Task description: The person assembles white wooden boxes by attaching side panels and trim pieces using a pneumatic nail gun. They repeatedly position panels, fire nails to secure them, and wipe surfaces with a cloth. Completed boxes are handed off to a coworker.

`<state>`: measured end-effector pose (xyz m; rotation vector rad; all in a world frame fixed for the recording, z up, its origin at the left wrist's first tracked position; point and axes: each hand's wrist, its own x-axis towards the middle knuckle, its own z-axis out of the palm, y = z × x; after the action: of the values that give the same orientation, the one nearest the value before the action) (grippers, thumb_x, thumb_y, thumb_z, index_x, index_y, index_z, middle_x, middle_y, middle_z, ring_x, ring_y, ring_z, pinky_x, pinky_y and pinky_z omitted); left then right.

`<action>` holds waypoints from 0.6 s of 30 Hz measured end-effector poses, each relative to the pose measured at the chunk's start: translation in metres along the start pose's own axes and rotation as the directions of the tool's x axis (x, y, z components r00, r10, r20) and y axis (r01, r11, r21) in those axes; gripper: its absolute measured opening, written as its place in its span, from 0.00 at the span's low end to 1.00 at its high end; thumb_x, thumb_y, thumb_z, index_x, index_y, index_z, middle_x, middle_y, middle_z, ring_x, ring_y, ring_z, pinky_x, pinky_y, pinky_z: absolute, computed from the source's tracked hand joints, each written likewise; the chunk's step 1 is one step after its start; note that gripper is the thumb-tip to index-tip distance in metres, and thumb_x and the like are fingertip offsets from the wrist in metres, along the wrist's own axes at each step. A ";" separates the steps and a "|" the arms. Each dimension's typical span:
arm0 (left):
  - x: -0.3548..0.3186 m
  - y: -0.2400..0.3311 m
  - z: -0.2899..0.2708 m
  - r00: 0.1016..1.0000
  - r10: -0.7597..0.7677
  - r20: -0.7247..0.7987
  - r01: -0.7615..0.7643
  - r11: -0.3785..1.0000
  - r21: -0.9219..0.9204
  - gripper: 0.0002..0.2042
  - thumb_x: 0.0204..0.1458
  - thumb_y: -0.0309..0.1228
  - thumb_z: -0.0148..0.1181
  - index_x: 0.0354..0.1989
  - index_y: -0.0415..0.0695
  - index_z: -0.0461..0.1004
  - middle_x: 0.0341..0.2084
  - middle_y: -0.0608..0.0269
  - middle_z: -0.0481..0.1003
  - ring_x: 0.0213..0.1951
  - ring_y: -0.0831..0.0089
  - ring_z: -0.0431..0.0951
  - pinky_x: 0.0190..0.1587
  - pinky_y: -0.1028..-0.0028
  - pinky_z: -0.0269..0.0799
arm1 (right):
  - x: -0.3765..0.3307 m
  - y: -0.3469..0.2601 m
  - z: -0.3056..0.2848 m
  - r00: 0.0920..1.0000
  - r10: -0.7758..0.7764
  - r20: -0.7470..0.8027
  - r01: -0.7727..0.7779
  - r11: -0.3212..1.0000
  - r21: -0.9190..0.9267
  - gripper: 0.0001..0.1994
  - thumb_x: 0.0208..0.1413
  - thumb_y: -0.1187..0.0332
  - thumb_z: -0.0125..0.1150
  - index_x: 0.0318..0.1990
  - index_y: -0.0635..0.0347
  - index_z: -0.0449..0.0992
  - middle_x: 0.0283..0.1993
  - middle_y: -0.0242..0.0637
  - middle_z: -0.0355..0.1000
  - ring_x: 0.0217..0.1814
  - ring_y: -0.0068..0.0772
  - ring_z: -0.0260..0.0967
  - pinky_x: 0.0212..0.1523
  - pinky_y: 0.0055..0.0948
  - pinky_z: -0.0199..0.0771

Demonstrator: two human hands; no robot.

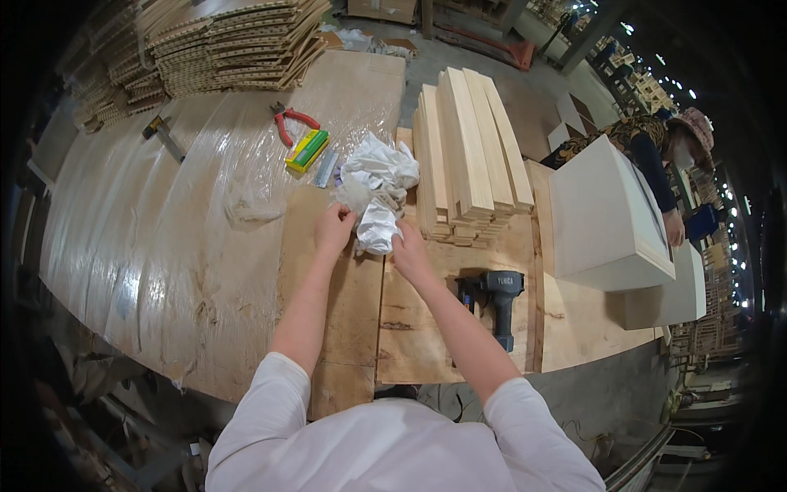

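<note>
In the middle of the workbench lies a heap of crumpled white sheeting (pixel 379 164), cloth or thin plastic; I cannot tell which. A smaller crumpled white piece (pixel 378 230) is at its near end, between my hands. My left hand (pixel 334 227) has its fingers pinched at the heap's left edge, by a translucent fold. My right hand (pixel 410 248) is closed on the right edge of the smaller piece, its fingertips partly hidden. Just beyond my left hand lie a yellow-green box (pixel 307 151), a strip of metal staples (pixel 326 167) and red-handled pliers (pixel 293 123).
Right of the heap stand stacked pale wooden boards (pixel 467 148). A black nail gun (pixel 501 307) rests beside my right forearm. Plastic film (pixel 188 230) covers the left side, with a hammer (pixel 164 137) on it. Another person (pixel 656 156) stands behind a white box (pixel 602 217) at right.
</note>
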<state>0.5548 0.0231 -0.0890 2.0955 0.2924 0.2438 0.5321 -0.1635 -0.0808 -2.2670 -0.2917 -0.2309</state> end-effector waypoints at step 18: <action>0.007 0.024 -0.044 0.952 0.202 0.229 0.004 0.741 -0.672 0.16 0.52 0.27 0.57 0.51 0.48 0.69 0.32 0.69 0.73 0.39 0.77 0.74 0.36 0.74 0.77 | -0.060 -0.032 -0.051 0.956 -0.291 0.038 0.290 0.956 0.031 0.06 0.48 0.72 0.63 0.33 0.58 0.73 0.41 0.36 0.70 0.47 0.42 0.65 0.46 0.36 0.64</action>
<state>0.5517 0.0487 -0.0459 1.3945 -0.0903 0.0790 0.4624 -0.1894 -0.0404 -2.2002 -0.6491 -0.3301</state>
